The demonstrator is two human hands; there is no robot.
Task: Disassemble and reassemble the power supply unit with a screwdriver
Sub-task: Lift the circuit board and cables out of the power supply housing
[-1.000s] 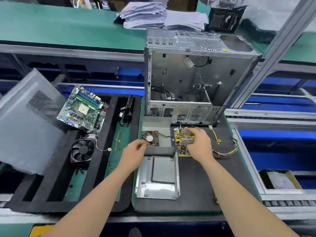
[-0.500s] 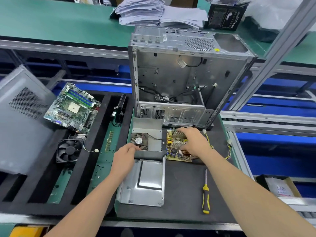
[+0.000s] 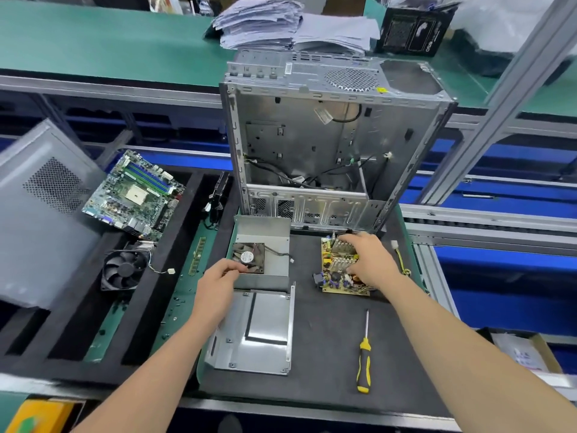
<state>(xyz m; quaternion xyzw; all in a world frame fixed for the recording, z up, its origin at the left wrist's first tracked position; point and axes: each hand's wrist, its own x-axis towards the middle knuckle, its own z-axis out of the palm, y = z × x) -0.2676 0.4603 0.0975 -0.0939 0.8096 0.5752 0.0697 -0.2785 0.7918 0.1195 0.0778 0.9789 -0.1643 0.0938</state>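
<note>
The bench [image 3: 324,367] has a black mat on top, under both hands. Past the hands stands an open computer case [image 3: 312,135]. Behind it runs a green belt [image 3: 109,42] with a pile of papers [image 3: 281,26]. Left of the left hand [image 3: 215,289] lie a green board [image 3: 134,195] and a black fan [image 3: 123,270].

The left hand curls its fingers on the near wall of the power supply box [image 3: 265,239]. The right hand [image 3: 371,260] bends over the circuit board [image 3: 335,273] and holds it.

The screwdriver [image 3: 363,354] lies flat between the arms, nearer the right one. Its tip points away from the person and its yellow handle points back.
</note>
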